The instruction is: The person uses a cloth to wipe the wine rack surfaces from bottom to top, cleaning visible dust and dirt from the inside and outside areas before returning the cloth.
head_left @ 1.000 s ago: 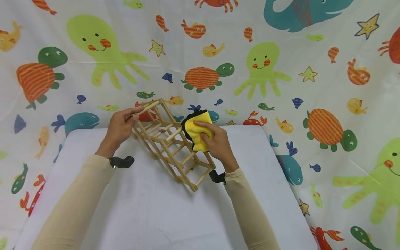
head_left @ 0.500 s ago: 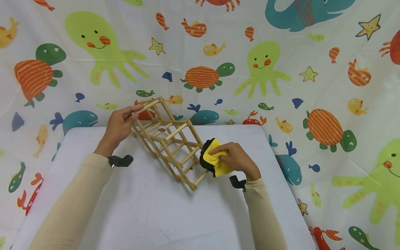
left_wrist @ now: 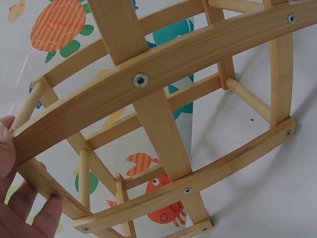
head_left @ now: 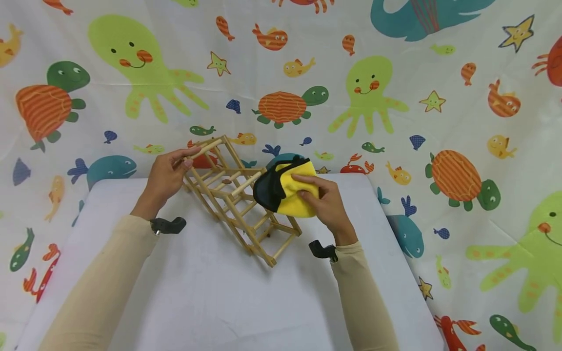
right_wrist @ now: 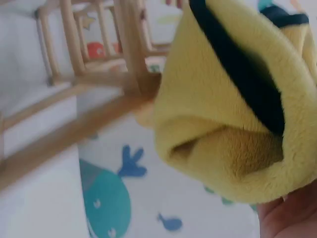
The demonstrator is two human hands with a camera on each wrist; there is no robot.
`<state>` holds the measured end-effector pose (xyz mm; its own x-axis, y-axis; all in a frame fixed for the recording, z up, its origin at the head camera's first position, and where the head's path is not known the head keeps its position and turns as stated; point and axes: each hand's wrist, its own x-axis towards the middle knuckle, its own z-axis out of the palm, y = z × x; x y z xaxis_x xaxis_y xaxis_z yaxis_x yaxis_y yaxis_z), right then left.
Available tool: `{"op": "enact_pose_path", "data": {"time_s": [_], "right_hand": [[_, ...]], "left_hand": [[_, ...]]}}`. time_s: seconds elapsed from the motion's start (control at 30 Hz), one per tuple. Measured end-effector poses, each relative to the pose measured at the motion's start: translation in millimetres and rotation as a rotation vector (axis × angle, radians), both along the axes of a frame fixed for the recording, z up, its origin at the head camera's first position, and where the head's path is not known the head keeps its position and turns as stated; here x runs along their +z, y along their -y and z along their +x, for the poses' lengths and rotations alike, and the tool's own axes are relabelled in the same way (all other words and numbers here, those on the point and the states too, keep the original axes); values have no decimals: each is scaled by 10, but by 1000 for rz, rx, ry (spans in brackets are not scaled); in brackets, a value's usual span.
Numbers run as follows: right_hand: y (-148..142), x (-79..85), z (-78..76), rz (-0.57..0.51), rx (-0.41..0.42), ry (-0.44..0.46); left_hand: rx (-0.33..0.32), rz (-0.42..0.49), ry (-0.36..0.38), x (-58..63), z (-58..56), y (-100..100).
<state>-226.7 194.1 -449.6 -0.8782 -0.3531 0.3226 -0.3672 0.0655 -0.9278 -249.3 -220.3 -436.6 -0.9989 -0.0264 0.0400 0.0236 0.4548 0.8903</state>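
A light wooden rack (head_left: 234,222) of slats and round dowels leans at a slant over the white table. At its upper left end my left hand (head_left: 164,178) grips the frame. The left wrist view shows those fingers (left_wrist: 47,215) around the corner of the rack (left_wrist: 163,106), with screw heads along the slats. My right hand (head_left: 329,202) pinches a folded yellow cloth (head_left: 300,190) with black edging, held at the rack's right side. Close up in the right wrist view, the fluffy cloth (right_wrist: 213,109) hides most of that hand; whether it touches the wood, I cannot tell.
The table (head_left: 210,302) has a white cover. Behind and around it hangs a white curtain (head_left: 259,73) printed with sea animals. Black wrist mounts (head_left: 169,225) sit on both forearms.
The cloth in my right hand went down along the rack's right side, then came back up and left to the upper middle. My left hand and the rack stay nearly in place.
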Motion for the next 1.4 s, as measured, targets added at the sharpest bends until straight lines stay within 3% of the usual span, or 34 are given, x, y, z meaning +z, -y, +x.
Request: {"op": "enact_pose_path", "data": {"time_s": [0.13,0.3,0.5,0.77,0.83,1.03,1.1,1.2,1.3,1.4], "right_hand": [[226,-53,-102,101,-3,-18],[257,-134,-65,278,-63,-34],[58,-240,81,418,-74,43],[-316,-467,427,629,-27,189],[-398,-524,502,594,-29,203],[-431,-674,672,297,-162,132],[-340,-744,716,290,-185,78],[-155,-857,807,341,-216,73],[-30,-903,910,326,-156,175],[-32,-862,965,273,-19,269]], "left_hand": [[2,-8,-10,-27,0,-20],[-11,-9,-22,-26,23,-18],[-8,-18,-29,-21,34,3],[-10,-24,-36,-34,22,15],[-8,-21,-34,-31,19,15],[-9,-17,-22,-6,17,2],[-8,-18,-20,1,19,6],[-13,-12,-18,3,19,13],[-21,-8,-26,-6,8,18],[-17,-12,-33,-15,0,17]]}}
